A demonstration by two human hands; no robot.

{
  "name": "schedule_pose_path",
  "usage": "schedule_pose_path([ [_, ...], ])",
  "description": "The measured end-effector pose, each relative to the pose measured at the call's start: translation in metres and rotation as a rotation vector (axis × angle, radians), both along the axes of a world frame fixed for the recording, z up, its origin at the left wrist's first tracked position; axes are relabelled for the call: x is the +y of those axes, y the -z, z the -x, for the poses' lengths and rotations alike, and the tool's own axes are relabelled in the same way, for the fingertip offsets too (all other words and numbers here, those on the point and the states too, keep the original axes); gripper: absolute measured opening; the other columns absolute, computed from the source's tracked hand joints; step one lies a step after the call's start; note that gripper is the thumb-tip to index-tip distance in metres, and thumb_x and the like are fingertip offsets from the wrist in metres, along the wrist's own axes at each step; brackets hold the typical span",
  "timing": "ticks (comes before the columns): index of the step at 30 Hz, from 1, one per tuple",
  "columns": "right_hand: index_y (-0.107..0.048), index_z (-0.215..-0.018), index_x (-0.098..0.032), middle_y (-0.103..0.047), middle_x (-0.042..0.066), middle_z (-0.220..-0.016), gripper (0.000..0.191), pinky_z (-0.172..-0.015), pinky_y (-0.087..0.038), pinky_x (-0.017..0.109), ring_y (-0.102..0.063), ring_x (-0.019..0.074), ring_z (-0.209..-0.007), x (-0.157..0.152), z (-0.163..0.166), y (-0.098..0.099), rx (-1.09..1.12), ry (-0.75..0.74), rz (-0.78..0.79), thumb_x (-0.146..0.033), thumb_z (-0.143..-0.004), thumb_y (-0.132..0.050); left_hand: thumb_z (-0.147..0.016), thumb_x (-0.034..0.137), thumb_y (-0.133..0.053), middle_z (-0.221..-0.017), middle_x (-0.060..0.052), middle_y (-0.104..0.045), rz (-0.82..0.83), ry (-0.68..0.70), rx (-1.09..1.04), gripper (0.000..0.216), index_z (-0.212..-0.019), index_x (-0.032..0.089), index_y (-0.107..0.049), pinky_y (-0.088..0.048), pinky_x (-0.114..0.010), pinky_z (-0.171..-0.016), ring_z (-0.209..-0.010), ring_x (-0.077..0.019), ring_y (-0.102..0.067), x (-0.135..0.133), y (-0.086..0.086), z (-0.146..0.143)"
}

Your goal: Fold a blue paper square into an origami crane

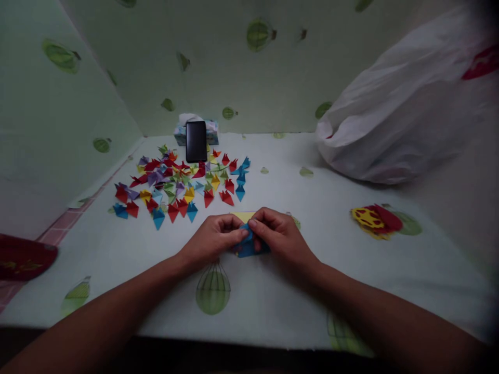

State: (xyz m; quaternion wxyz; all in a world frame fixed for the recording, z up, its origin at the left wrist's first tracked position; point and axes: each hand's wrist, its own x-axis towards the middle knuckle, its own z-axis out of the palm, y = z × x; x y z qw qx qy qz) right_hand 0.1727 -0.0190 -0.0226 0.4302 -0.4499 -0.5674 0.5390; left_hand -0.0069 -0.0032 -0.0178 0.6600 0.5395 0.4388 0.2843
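Note:
My left hand (214,239) and my right hand (278,235) meet at the middle of the table, fingers pinched together on a small blue paper piece (246,248) that lies against the tabletop. A yellow paper sheet (242,215) peeks out just behind the fingers. Further back on the left lies a spread of several folded paper pieces (179,184) in red, blue, yellow, green and purple.
A black phone (196,141) leans upright against a tissue pack (182,130) at the back. A big white plastic bag (405,109) fills the back right. A red and yellow paper stack (375,220) lies on the right. The tablecloth (296,291) has a watermelon print.

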Motion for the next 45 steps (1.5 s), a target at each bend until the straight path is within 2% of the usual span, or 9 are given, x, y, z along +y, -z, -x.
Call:
schedule_pose_path([
  [6, -0.055, -0.072, -0.018, -0.056, -0.003, -0.053, 0.025, -0.052, -0.039, 0.023, -0.049, 0.0100, -0.051, -0.0004, 0.0017, 0.0004, 0.016, 0.100, -0.010, -0.037, -0.088, -0.060, -0.073, 0.037, -0.077, -0.073, -0.001, -0.066, 0.003, 0.021, -0.022, 0.027, -0.077, 0.015, -0.061, -0.044, -0.022, -0.059, -0.059, -0.0086, -0.054, -0.0018, -0.0023, -0.0025],
  [13, -0.054, -0.073, -0.019, -0.059, -0.004, -0.056, 0.024, -0.054, -0.043, 0.024, -0.052, 0.0095, -0.050, -0.0027, 0.0053, 0.0046, 0.137, 0.137, 0.029, -0.036, -0.087, -0.065, -0.079, 0.038, -0.072, -0.062, 0.002, -0.058, -0.095, -0.086, -0.009, 0.028, -0.071, 0.015, -0.059, -0.042, -0.022, -0.057, -0.057, -0.0088, -0.051, -0.0026, -0.0013, -0.0024],
  [18, -0.054, -0.074, -0.019, -0.065, -0.002, -0.066, 0.024, -0.053, -0.044, 0.024, -0.055, 0.0083, -0.049, -0.0024, 0.0058, 0.0074, 0.197, 0.116, 0.068, -0.036, -0.086, -0.066, -0.083, 0.037, -0.070, -0.065, 0.002, -0.061, -0.176, -0.153, -0.011, 0.024, -0.076, 0.015, -0.061, -0.045, -0.022, -0.062, -0.061, -0.0093, -0.055, -0.0003, -0.0014, -0.0003],
  [21, -0.054, -0.075, -0.018, -0.065, -0.002, -0.067, 0.025, -0.054, -0.045, 0.023, -0.055, 0.0079, -0.050, -0.0032, 0.0067, 0.0076, 0.225, 0.106, 0.085, -0.036, -0.086, -0.067, -0.079, 0.034, -0.075, -0.069, 0.002, -0.063, -0.181, -0.190, -0.051, 0.024, -0.085, 0.016, -0.062, -0.048, -0.023, -0.063, -0.063, -0.0102, -0.058, 0.0007, -0.0010, -0.0010],
  [24, -0.054, -0.075, -0.018, -0.064, -0.002, -0.069, 0.027, -0.054, -0.045, 0.024, -0.056, 0.0081, -0.051, -0.0031, 0.0061, 0.0057, 0.210, 0.058, 0.101, -0.038, -0.086, -0.067, -0.076, 0.033, -0.077, -0.070, 0.002, -0.063, -0.229, -0.218, -0.045, 0.025, -0.085, 0.016, -0.061, -0.049, -0.023, -0.062, -0.063, -0.0105, -0.058, 0.0015, -0.0011, -0.0012],
  [30, -0.055, -0.076, -0.018, -0.058, -0.004, -0.062, 0.029, -0.049, -0.040, 0.023, -0.051, 0.0078, -0.047, 0.0001, 0.0028, 0.0031, 0.126, -0.048, 0.095, -0.042, -0.084, -0.068, -0.078, 0.028, -0.073, -0.077, 0.000, -0.063, -0.327, -0.150, 0.010, 0.019, -0.088, 0.016, -0.063, -0.050, -0.024, -0.064, -0.069, -0.0116, -0.059, 0.0000, -0.0022, -0.0002],
  [35, -0.054, -0.074, -0.018, -0.060, -0.004, -0.063, 0.031, -0.049, -0.043, 0.023, -0.052, 0.0071, -0.046, -0.0012, 0.0040, 0.0048, 0.170, -0.001, 0.073, -0.043, -0.086, -0.068, -0.074, 0.021, -0.075, -0.091, -0.002, -0.062, -0.363, -0.191, -0.087, 0.026, -0.095, 0.018, -0.059, -0.053, -0.024, -0.076, -0.086, -0.0131, -0.062, -0.0020, -0.0027, -0.0029],
  [40, -0.055, -0.078, -0.018, -0.063, -0.003, -0.063, 0.029, -0.049, -0.044, 0.023, -0.054, 0.0075, -0.046, -0.0017, 0.0043, 0.0058, 0.199, -0.049, 0.108, -0.042, -0.085, -0.070, -0.075, 0.024, -0.075, -0.084, -0.001, -0.062, -0.270, -0.176, -0.097, 0.024, -0.090, 0.018, -0.058, -0.052, -0.024, -0.068, -0.075, -0.0117, -0.061, -0.0021, -0.0033, -0.0021],
  [45, -0.055, -0.084, -0.018, -0.064, -0.004, -0.062, 0.026, -0.047, -0.043, 0.021, -0.055, 0.0071, -0.043, -0.0005, 0.0039, 0.0070, 0.243, -0.089, 0.116, -0.040, -0.086, -0.069, -0.076, 0.025, -0.075, -0.082, -0.001, -0.064, -0.226, -0.160, -0.109, 0.022, -0.090, 0.017, -0.060, -0.054, -0.025, -0.069, -0.075, -0.0126, -0.063, -0.0020, -0.0035, -0.0002],
])
